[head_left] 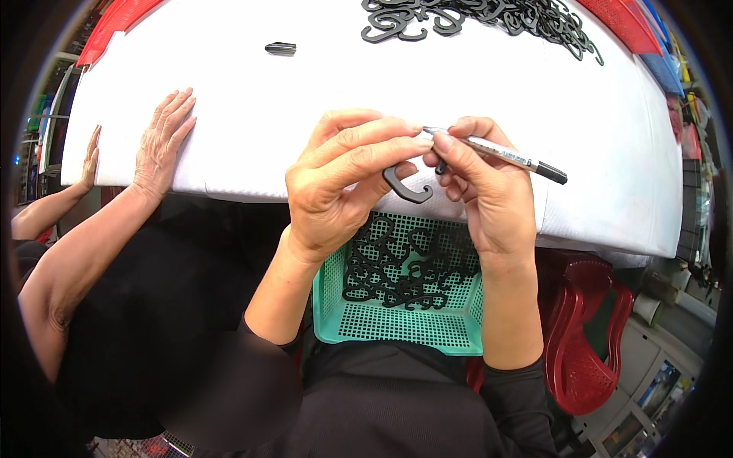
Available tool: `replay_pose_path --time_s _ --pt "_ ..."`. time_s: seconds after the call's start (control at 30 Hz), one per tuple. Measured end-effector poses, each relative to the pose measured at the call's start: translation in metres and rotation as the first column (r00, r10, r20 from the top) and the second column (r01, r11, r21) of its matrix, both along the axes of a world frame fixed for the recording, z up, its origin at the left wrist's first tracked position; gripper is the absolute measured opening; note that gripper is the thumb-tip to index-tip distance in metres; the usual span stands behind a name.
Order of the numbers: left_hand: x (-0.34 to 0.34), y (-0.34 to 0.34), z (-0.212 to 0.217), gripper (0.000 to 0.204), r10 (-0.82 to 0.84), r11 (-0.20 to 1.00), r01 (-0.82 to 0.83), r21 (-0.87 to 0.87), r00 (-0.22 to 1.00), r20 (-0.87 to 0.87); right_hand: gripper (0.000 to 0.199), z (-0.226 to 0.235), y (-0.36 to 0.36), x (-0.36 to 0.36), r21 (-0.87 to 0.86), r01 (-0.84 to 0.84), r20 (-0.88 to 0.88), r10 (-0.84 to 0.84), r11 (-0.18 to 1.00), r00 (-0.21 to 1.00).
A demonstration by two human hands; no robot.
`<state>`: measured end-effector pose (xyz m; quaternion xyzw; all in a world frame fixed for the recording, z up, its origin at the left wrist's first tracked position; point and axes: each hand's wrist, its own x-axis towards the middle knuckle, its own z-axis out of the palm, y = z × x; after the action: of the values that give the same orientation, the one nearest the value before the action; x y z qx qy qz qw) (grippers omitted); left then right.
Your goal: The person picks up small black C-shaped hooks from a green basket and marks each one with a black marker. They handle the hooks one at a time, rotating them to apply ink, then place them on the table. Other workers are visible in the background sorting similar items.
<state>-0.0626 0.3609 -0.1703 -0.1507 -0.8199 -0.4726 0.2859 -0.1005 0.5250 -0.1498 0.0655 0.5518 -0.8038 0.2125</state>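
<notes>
My left hand (343, 172) pinches a black plastic hook (406, 188) above the table's near edge. The curled end of the hook hangs below my fingers; much of the rest is hidden behind them. My right hand (489, 183) grips a marker pen (504, 155) with a pale barrel and a black end. The pen slants, its tip close to the fingertips of my left hand. Between the right fingers a small dark piece (441, 166) shows; whether it belongs to the same hook I cannot tell.
A green mesh basket (397, 336) with several black hooks stands below my hands. More hooks (489, 15) are heaped on the white-covered table (244, 114). A black pen cap (280, 48) lies far left of centre. Another person's hands (160, 145) rest at left. A red chair (576, 351) stands right.
</notes>
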Motion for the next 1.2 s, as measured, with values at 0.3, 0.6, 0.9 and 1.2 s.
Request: replay_pose_path --time_s 0.3,0.6,0.9,1.2 --pt "0.011 0.008 -0.006 0.029 0.26 0.944 -0.314 0.098 0.894 0.365 0.024 -0.006 -0.006 0.014 0.336 0.229 -0.334 -0.112 0.914 0.936" --pt "0.007 0.008 -0.017 0.038 0.306 0.95 -0.313 0.002 0.93 0.206 0.02 -0.021 -0.024 0.022 0.342 0.3 -0.468 -0.115 0.89 0.876" --pt "0.005 0.006 -0.019 0.039 0.308 0.947 -0.299 -0.118 0.949 0.068 0.019 -0.022 -0.027 0.022 0.4 0.303 -0.421 -0.12 0.865 0.899" --pt "0.004 0.005 -0.02 0.039 0.319 0.935 -0.311 -0.172 0.947 0.024 0.019 -0.025 -0.029 0.021 0.418 0.292 -0.427 -0.098 0.86 0.899"
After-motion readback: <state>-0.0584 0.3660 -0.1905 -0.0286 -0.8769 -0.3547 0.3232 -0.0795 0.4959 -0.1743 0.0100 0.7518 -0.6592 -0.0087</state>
